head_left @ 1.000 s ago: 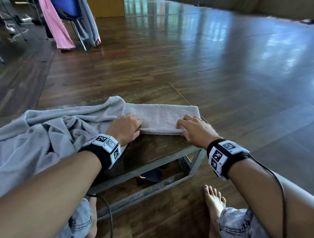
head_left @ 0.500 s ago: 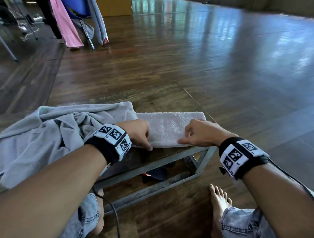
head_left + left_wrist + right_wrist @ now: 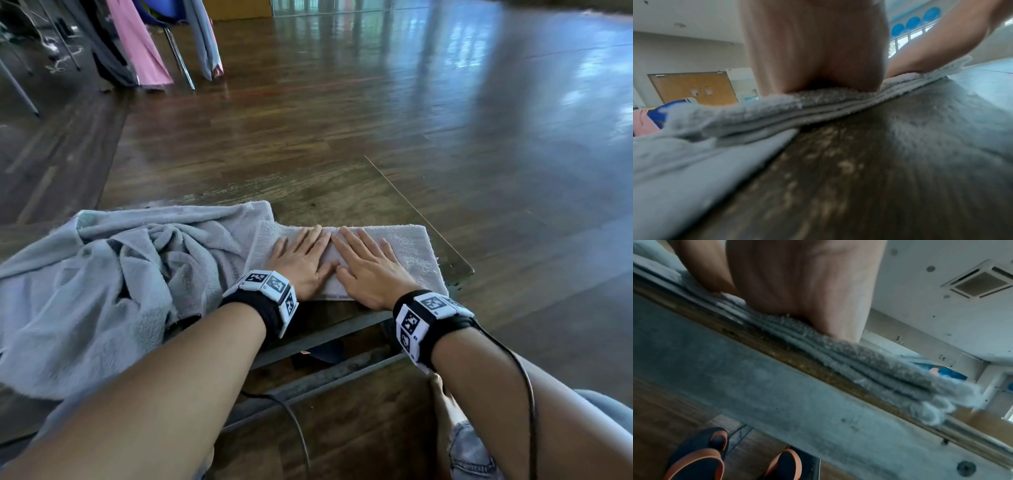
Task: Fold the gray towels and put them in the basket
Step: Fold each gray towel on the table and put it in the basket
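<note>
A folded gray towel lies flat near the right end of a low wooden table. My left hand and right hand lie side by side on it, palms down, fingers straight, pressing it. From the left wrist view the towel's stacked layers show under my palm. In the right wrist view the layered edge shows under my right palm. A crumpled heap of gray towels lies to the left. No basket is in view.
The table's metal frame runs along its near edge, with sandals on the floor beneath. My bare foot rests on the wooden floor at the right. A chair draped with pink and gray cloths stands far back left.
Both hands let go of the towel's near edge, which they were pinching, and moved onto its top, now lying flat with straight fingers. The towel is folded narrower than one second ago.
</note>
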`<state>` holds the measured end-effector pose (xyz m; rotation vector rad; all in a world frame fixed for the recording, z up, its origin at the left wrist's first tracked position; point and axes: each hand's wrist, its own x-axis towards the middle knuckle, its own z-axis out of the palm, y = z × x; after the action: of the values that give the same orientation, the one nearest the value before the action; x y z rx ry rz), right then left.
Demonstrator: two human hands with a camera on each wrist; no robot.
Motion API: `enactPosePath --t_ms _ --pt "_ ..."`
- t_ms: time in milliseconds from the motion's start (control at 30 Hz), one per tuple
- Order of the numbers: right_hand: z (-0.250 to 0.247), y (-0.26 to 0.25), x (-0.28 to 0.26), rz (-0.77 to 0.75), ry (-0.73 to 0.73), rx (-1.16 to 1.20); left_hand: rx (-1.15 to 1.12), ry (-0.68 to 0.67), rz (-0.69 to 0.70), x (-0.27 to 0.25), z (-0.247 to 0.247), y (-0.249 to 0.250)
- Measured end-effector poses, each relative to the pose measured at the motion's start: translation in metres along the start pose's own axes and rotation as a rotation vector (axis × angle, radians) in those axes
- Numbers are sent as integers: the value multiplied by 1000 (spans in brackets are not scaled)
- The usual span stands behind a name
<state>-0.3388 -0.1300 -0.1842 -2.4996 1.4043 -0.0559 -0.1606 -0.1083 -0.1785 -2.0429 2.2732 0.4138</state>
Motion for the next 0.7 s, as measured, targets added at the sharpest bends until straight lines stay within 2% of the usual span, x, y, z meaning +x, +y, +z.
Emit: enactPosePath --t_ms 267,467,700 --pt "-3 8 -8 170 43 -29 -57 -7 -99 -4 -2 -17" --pt "-10 17 -16 291 45 -1 -130 -115 -229 -18 -14 -43" --pt "-14 20 -23 411 53 10 -130 -164 -270 -31 -22 -60"
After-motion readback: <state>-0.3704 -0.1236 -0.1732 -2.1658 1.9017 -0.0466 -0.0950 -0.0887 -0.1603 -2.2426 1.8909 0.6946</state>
